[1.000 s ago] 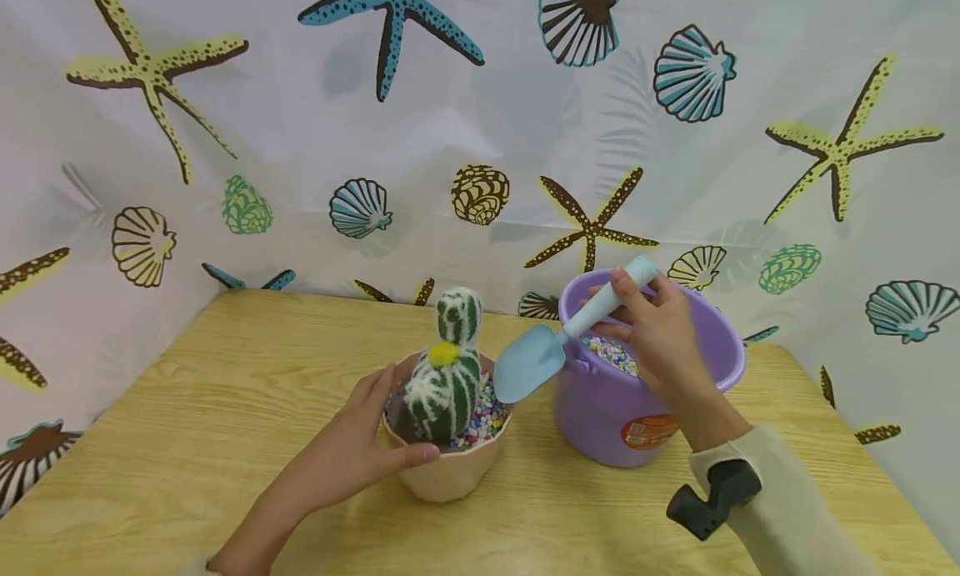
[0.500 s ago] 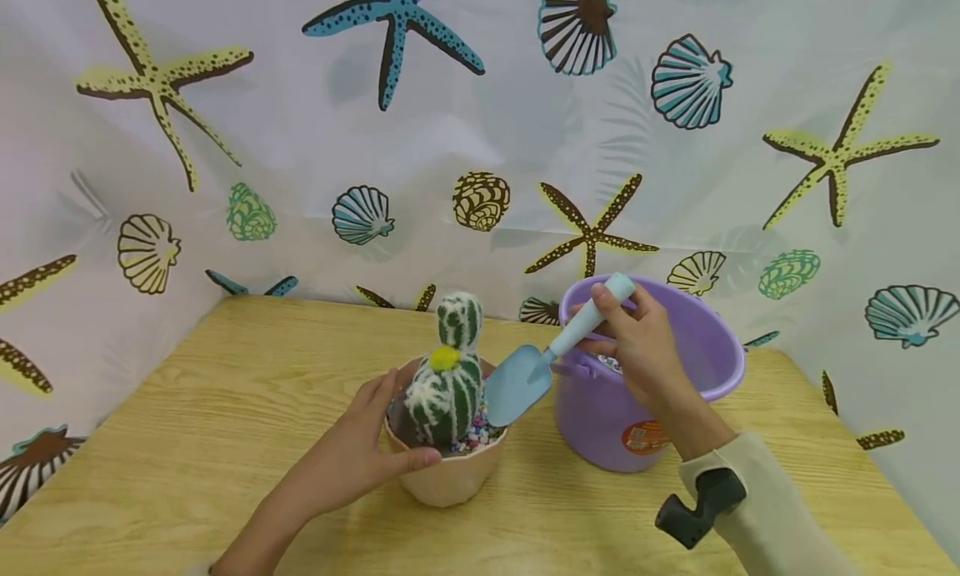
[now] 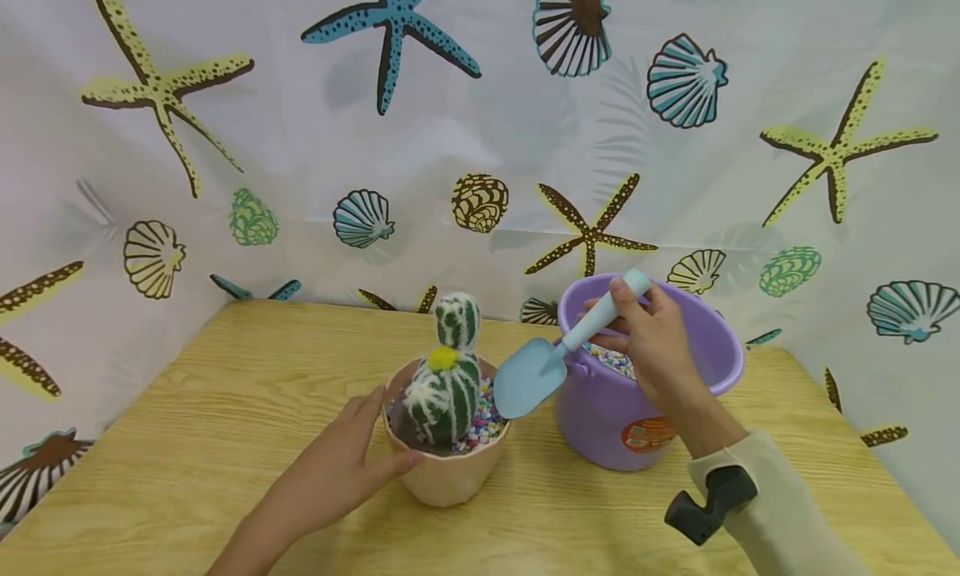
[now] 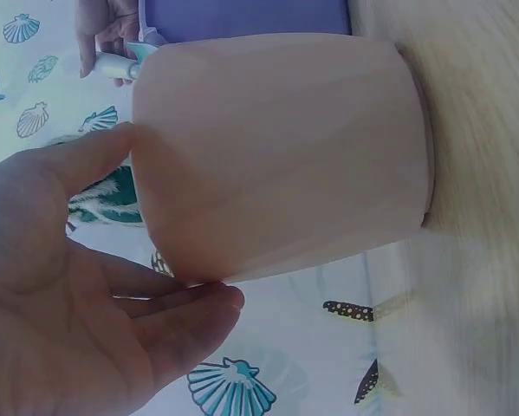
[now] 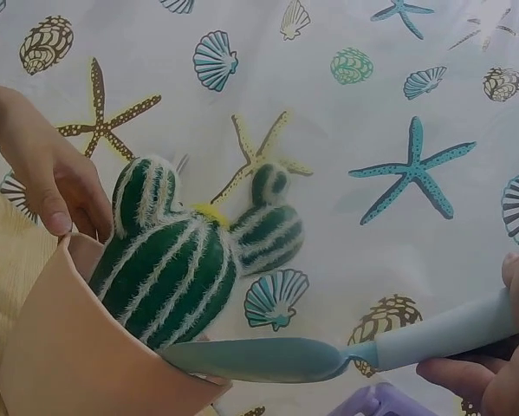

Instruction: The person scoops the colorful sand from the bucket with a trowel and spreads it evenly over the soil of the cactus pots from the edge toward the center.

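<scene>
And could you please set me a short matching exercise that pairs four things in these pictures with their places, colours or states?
Column one:
1. Trowel
2. Bucket
3. Cactus
4. Left hand

Column two:
A. Purple, with small multicoloured pellets inside
B. Touching the side of the pot, holding no tool
C. Light blue, its handle held in the right hand
D. Green with white fuzzy stripes and a yellow tuft

Right pairs: 1-C, 2-A, 3-D, 4-B
</scene>
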Demonstrator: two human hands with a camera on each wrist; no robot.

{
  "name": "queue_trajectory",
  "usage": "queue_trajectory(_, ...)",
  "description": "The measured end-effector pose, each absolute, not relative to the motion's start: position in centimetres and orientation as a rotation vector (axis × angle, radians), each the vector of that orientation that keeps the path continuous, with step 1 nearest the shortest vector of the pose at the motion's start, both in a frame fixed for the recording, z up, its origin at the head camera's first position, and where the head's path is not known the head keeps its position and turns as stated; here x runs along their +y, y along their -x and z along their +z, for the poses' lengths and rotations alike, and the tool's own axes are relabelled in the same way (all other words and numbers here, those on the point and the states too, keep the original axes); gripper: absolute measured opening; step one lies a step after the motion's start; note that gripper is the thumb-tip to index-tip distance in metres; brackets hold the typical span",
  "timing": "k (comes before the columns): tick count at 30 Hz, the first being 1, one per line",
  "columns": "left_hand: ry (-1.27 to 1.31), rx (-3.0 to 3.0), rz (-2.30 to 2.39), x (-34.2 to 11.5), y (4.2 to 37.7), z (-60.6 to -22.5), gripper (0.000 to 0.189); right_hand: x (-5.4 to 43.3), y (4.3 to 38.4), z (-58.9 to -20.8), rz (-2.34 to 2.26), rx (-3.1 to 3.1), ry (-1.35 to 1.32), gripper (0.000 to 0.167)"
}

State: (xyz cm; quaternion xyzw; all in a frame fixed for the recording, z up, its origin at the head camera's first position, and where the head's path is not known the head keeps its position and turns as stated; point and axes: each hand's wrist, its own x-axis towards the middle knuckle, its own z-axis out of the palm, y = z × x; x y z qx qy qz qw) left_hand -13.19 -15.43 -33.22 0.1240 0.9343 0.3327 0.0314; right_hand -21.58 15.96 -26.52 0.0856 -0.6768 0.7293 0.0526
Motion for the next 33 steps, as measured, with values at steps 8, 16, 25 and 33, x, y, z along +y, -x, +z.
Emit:
queue_trajectory(8,-0.396,2.959,1.005,-15.1,12.0,-32.9,0.087,16.4,21.4,-26.0,2.202,-2.069,-0.242,0.029)
queue_trajectory(16,-0.298,2.937,0.995,-14.3,10.9,-32.4,0.076,16.9,21.2,-25.5,2.209,-2.057,-0.221,0.025)
queue_trajectory(25,-0.277,2.945,0.848,-12.9,9.9,-32.2,0.065,17.6,21.2,-25.1,2.232,-1.997,-0.229,0.024)
queue_trajectory(33,-0.384,2.873,0.883,-11.7,9.4,-32.4,0.063,18.5,21.4,-24.9,2.203,-1.989,-0.216,0.029)
